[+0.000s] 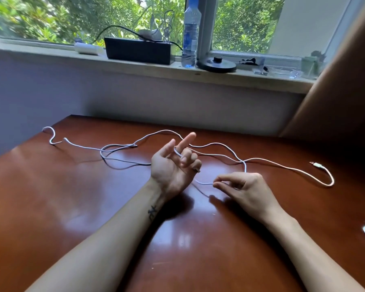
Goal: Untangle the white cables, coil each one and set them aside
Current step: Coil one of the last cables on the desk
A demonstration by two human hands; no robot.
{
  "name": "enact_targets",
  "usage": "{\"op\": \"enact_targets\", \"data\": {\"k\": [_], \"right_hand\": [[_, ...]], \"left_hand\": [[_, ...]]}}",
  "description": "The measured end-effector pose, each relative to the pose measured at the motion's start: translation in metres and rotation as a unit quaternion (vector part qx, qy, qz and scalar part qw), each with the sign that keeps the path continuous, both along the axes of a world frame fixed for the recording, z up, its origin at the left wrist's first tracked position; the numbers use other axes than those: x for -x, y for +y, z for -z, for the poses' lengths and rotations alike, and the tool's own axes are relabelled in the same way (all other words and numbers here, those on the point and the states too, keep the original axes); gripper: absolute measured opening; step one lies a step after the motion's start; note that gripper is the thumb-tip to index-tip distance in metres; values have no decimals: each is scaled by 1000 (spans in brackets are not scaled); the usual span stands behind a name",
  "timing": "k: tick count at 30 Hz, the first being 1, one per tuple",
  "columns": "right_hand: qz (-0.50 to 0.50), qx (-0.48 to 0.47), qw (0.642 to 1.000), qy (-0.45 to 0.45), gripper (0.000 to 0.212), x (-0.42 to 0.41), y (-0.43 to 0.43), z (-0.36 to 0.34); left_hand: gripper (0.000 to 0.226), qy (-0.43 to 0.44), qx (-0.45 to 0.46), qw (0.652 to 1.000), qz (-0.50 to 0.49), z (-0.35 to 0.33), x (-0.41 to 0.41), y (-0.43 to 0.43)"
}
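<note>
Left hand [173, 165] grips the white cable [282, 166], likely as a coiling core; right hand [241, 187] pinches slack to feed it.

Cables [259, 158] lie across the table [51, 197]; behind, the windowsill [40, 52] bears a box [138, 52] left of a bottle [190, 34].

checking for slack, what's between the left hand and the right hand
A short run of white cable, in the head view: pinched by the right hand, it leads toward the left hand above the brown table.
</note>
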State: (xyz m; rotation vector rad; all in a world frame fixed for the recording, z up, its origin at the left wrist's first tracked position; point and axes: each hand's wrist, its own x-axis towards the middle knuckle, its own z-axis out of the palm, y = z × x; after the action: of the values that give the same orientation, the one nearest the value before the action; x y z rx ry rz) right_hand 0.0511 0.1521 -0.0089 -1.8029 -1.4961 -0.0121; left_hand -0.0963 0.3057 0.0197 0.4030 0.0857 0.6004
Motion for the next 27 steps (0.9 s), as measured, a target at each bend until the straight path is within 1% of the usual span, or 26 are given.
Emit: {"op": "enact_targets", "data": {"k": [2,4,5,7,8,10,11,14,15,17,19,21,22,24,27], "right_hand": [[7,30,999,21,7,5,1,3],[0,28,998,48,8,9,4,3],[-13,31,997,66,7,12,4,2],[-52,51,992,101,4,18,4,0],[-71,63,989,113,4,21,3,-2],[-89,73,987,116,9,24,2,-3],[-90,71,987,112,15,25,2,-3],[-79,44,993,74,38,25,2,-5],[-66,32,996,56,42,25,2,-5],[-22,12,1000,14,39,23,3,-4],[43,-4,998,-48,28,20,2,-4],[111,-42,985,-128,13,18,2,-5],[142,-66,975,-159,13,18,1,-7],[195,-99,957,-191,27,16,1,-10],[243,-103,937,-231,55,11,2,-11]], "left_hand": [[46,6,0,1000,-6,2,0,4],[43,12,-7,1000,-19,3,0,10],[45,15,-11,999,-26,3,0,13],[57,34,-22,998,-46,4,-1,16],[59,52,-37,996,-58,5,-3,17],[46,108,-98,984,-98,9,-7,18],[43,137,-131,975,-117,11,-9,18],[46,178,-191,953,-152,15,-12,20],[46,187,-202,948,-157,14,-12,20],[46,204,-232,937,-165,13,-11,20],[45,217,-264,923,-177,14,-12,20],[44,231,-298,906,-193,15,-13,18],[43,239,-321,893,-204,14,-13,16],[42,254,-368,868,-214,12,-12,12],[42,281,-450,823,-203,11,-10,11]]}}
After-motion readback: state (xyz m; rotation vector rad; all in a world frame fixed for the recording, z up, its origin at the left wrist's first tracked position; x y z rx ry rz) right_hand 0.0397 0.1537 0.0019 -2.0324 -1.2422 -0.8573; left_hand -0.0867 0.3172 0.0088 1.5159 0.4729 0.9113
